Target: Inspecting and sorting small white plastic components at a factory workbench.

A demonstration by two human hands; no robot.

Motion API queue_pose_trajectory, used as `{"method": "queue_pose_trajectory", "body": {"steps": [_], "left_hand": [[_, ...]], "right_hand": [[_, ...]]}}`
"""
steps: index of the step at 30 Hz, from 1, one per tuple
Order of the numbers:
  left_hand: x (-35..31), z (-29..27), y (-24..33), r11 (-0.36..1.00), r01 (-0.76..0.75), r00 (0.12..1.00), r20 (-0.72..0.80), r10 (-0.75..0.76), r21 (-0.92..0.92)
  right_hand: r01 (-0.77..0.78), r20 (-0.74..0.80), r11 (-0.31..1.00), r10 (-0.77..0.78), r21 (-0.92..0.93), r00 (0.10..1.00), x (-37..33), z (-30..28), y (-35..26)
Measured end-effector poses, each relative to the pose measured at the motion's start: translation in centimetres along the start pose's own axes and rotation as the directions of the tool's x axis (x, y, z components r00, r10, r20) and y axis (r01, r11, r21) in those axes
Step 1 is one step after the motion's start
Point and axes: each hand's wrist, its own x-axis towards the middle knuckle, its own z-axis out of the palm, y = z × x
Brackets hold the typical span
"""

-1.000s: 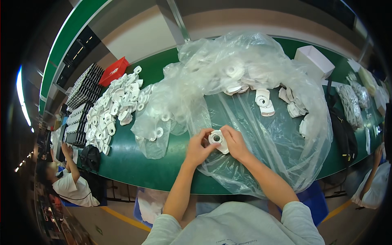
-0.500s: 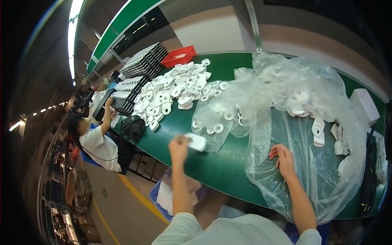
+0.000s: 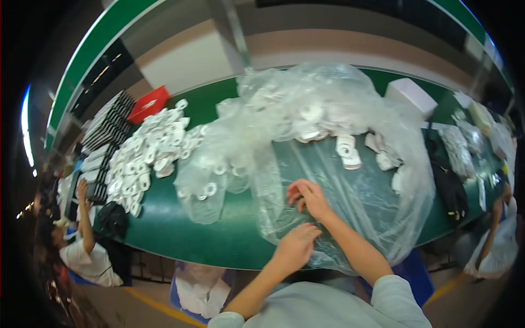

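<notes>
My left hand (image 3: 298, 247) is just nearer than my right hand, close to the table's front edge. Its fingers are bent loosely to the right, and no object shows in them. My right hand (image 3: 309, 198) hovers over the large clear plastic bag (image 3: 361, 202), open, with fingers slightly curled and apart. Beyond it, a white plastic part with a round hole (image 3: 348, 152) lies at the bag's mouth. More white parts (image 3: 311, 123) are bunched under the crumpled film, partly hidden. A heap of similar white parts (image 3: 150, 146) spreads over the left of the green table (image 3: 186, 238).
Stacked dark trays (image 3: 109, 123) and a red bin (image 3: 149, 104) stand far left, near a black bag (image 3: 113, 220). A white box (image 3: 410, 97) sits at the back right, with a dark cloth item (image 3: 448, 188) nearer. Co-workers sit at both ends. A blue bin (image 3: 178, 292) stands below.
The view has turned to the right. My left hand has swung right, beside my right hand; the white part it held shows no longer in it.
</notes>
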Motion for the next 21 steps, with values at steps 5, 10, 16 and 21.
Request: {"method": "queue_pose_trajectory", "body": {"steps": [5,10,16,21], "left_hand": [[0.1,3.6,1.0,0.958,-0.071,0.983,0.181,0.021,0.277],[-1.6,2.4,0.7,0.94,-0.031,0.982,0.183,-0.034,0.34],[-3.1,-2.3,-1.2,0.995,0.061,0.965,-0.25,-0.079,-0.076],[-5.4,-11.3,-10.5,0.858,0.511,0.593,-0.744,-0.309,0.051]], "right_hand": [[0.032,-0.147,0.994,-0.017,0.101,0.989,1.2,-5.3,-1.8],[0.114,-0.272,0.758,-0.365,-0.642,0.891,2.3,-12.6,-4.7],[0.263,0.223,0.032,-0.438,-0.964,0.871,4.5,-19.5,-5.0],[0.256,0.241,0.03,-0.249,-0.966,0.938,5.9,-17.2,-7.8]]}}
